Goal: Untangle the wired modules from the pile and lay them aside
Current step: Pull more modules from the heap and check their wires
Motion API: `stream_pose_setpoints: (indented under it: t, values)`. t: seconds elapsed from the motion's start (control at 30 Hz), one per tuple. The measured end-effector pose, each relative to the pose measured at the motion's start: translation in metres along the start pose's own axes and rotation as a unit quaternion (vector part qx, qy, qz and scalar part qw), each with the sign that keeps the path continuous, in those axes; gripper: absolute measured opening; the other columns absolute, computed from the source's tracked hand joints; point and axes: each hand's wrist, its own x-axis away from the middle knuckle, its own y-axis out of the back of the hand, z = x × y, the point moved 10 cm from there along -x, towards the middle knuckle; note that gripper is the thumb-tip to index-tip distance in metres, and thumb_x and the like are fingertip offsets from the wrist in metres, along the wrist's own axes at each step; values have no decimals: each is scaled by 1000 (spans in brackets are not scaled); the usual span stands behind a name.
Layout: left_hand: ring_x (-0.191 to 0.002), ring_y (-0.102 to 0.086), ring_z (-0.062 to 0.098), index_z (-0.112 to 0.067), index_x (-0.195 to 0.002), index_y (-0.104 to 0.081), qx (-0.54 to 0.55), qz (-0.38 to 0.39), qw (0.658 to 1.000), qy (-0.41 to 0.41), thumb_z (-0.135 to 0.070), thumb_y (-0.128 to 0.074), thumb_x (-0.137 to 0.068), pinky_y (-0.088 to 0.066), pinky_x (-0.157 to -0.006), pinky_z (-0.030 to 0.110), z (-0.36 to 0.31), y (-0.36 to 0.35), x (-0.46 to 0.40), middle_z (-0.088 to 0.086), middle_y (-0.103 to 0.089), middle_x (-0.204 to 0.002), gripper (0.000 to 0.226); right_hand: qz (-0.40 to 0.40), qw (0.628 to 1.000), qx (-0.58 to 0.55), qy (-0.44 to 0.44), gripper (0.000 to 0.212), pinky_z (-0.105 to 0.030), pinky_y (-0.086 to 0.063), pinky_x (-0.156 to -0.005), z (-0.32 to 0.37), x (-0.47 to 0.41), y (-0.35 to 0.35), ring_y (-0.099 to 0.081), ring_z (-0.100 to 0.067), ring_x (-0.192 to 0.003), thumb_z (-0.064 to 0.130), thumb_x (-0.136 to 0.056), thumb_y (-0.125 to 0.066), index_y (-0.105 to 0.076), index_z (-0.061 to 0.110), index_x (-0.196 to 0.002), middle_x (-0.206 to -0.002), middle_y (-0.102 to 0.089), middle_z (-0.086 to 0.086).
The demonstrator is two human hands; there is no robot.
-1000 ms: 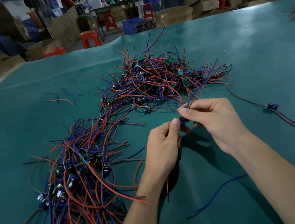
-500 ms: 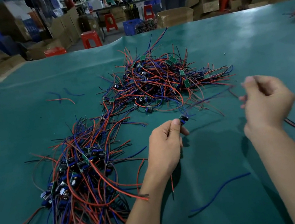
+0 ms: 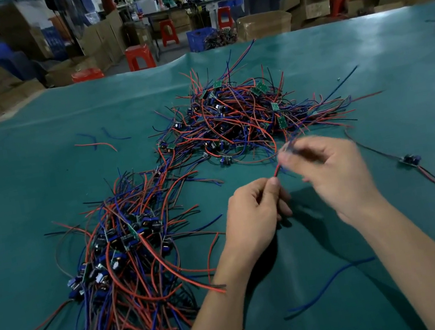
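Note:
A tangled pile of wired modules (image 3: pixel 243 120), red and blue wires with small green boards, lies at the middle far side of the green mat (image 3: pixel 43 199). A second heap of wired modules (image 3: pixel 121 253) spreads at the near left. My left hand (image 3: pixel 253 216) is curled and pinches a red wire (image 3: pixel 277 170) between thumb and forefinger. My right hand (image 3: pixel 332 171), blurred, is close beside it to the right, its fingertips pinching the same wires near the pile's front edge. Whatever module my left hand holds is hidden in the fist.
One separate module (image 3: pixel 409 160) with long red and black leads lies on the mat at the right. A loose blue wire (image 3: pixel 325 285) lies near my right forearm; short loose wires (image 3: pixel 97 143) lie far left. Cardboard boxes and red stools (image 3: pixel 139 57) stand beyond the mat's far edge.
My right hand came back left from the right side and now meets my left hand at the wire. My left hand stayed nearly in place, still gripping.

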Motion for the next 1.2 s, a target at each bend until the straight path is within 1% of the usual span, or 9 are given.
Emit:
stream_pose_setpoints:
  t: [0.13,0.23,0.3,0.4,0.6,0.73,0.83,1.07,1.2]
  values:
    - [-60,-69,16,-21,-70,-65,-42,9,999,-14,-41,-47,-97,-56,-72,37,-6,-4,4,-2,-71,-61,38,-204,973,-103,27,13,-23,-40,-50,23,1,58,-49,-8,-58,15,-90,-76,-74,26,-83,-64,-64,15]
    - [-60,-69,12,-17,-71,-67,-37,-6,999,-13,-39,-46,-97,-55,-71,32,-4,0,4,-3,-71,-62,39,-252,956,-142,49,12,-24,-39,-50,61,-1,73,-49,-5,-52,19,-94,-71,-70,24,-83,-64,-64,16]
    - [-60,-68,7,-17,-71,-68,-48,-16,999,-1,-39,-46,-95,-54,-70,28,-2,3,3,-5,-71,-62,39,-193,961,-187,66,11,-23,-39,-48,97,-16,63,-49,-4,-51,24,-97,-67,-69,23,-86,-72,-68,12]
    - [-60,-69,9,-21,-69,-68,-41,-10,999,11,-40,-47,-92,-57,-72,32,-1,1,4,-3,-71,-62,37,8,976,-207,73,14,-22,-41,-46,149,-32,-1,-50,-6,-52,26,-96,-69,-73,18,-84,-76,-71,5]
    - [-42,-41,-5,-26,-55,-58,-62,-41,997,-30,-7,-56,-88,-32,-50,12,-17,9,8,-1,-57,-55,38,295,955,12,-15,51,-29,-55,-49,121,-21,-172,-67,-15,-60,47,-95,-66,-73,-3,-91,-90,-75,-17]
    - [-41,-37,10,-37,-43,-54,-91,-38,995,0,-8,-54,-86,-26,-44,13,-9,11,5,-8,-50,-42,52,311,858,408,7,38,-42,-57,-90,38,-49,-175,-69,-33,-101,45,-95,-66,-70,12,-113,-117,-69,-16]
    - [-57,-61,13,-27,-51,-59,-85,-44,995,16,-24,-51,-89,-52,-62,30,-5,13,3,-9,-65,-55,39,292,801,522,1,43,-48,-53,-95,-1,-57,-157,-60,-40,-117,38,-93,-70,-60,16,-129,-132,-58,-13]
    - [-60,-59,12,-19,-78,-67,-42,-55,997,16,-43,-43,-94,-56,-76,42,-4,13,3,-3,-72,-63,38,220,880,419,-29,21,-38,-55,-90,0,-67,-118,-65,-29,-102,34,-85,-81,-74,24,-103,-104,-71,-7]
    - [-62,-58,18,-14,-84,-63,-26,-80,996,15,-44,-40,-93,-54,-75,48,-5,18,3,-4,-72,-64,39,173,920,347,-50,17,-15,-42,-57,22,-70,-69,-62,-3,-62,30,-72,-87,-73,24,-64,-61,-68,9]
